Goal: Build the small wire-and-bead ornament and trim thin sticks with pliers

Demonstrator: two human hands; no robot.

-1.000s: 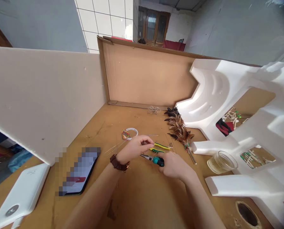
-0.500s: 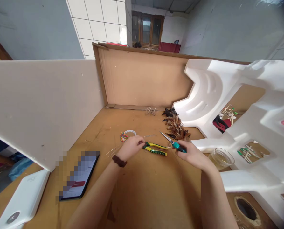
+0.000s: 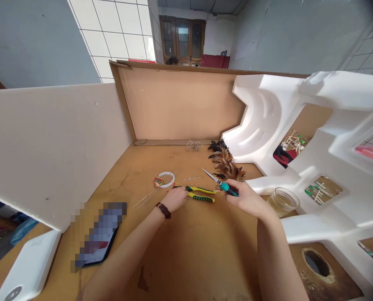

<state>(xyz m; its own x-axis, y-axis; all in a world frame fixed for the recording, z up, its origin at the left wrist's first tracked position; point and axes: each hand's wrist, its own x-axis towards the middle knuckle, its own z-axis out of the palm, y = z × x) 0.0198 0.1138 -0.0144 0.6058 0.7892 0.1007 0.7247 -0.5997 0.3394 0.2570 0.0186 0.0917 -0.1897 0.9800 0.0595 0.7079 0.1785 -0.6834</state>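
Observation:
My right hand is wrapped round the teal and black handle of a pointed tool, its thin metal tip aimed up and left. My left hand is lowered at the left end of the yellow and green pliers, fingers together; whether it grips anything is hidden. Behind it lie a white ring and colourful threads. Thin wires rest left of my left hand, and short pieces lie beyond the pliers. Brown and black feathers lie beyond my right hand.
A phone and white power bank lie at left. At right are a glass jar and white foam packing. Tangled wire lies near the cardboard wall. A white panel stands at left.
My left hand has moved down to the left end of the pliers, its fingers now turned downward. My right hand still holds the pointed tool. The whole view has shifted slightly.

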